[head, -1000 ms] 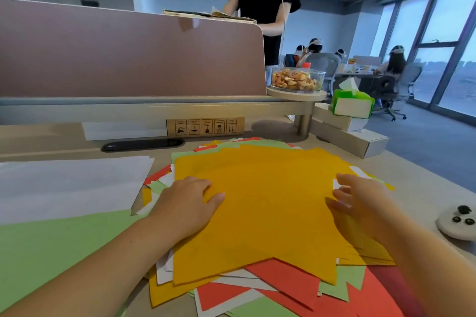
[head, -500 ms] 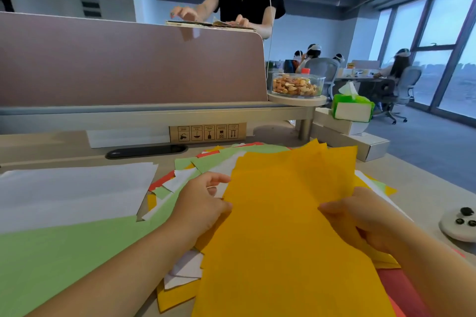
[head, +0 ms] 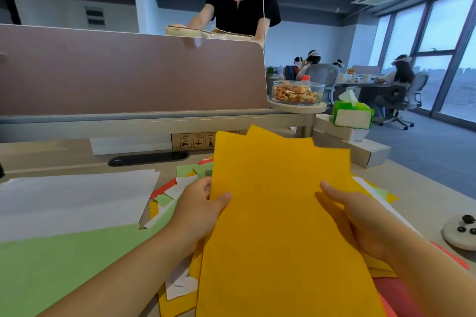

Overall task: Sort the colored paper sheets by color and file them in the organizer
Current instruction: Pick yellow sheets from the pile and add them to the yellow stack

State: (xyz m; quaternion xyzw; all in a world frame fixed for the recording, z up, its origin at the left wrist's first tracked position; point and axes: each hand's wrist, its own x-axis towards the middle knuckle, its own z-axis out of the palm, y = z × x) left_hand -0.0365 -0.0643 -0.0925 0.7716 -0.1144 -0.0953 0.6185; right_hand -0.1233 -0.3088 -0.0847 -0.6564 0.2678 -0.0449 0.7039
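Observation:
A stack of orange-yellow sheets point(head: 273, 201) is tilted up off the desk in front of me. My left hand point(head: 198, 210) grips its left edge, thumb on top. My right hand point(head: 358, 216) holds the right edge, thumb on the front and fingers behind. Under the stack lies a mixed pile of red, green, white and yellow sheets point(head: 177, 193). To the left, white sheets point(head: 77, 201) and green sheets point(head: 56, 265) lie in separate sorted stacks. No organizer is in view.
A brown desk divider point(head: 128, 72) stands at the back with a person behind it. A bowl of nuts point(head: 296, 92), a green tissue pack point(head: 353, 116) and white boxes point(head: 360, 149) sit back right. A round white device point(head: 461, 231) lies at the right edge.
Both hands gathered the orange-yellow sheets that lay flat on the mixed pile and lifted them, tilting the stack up toward me.

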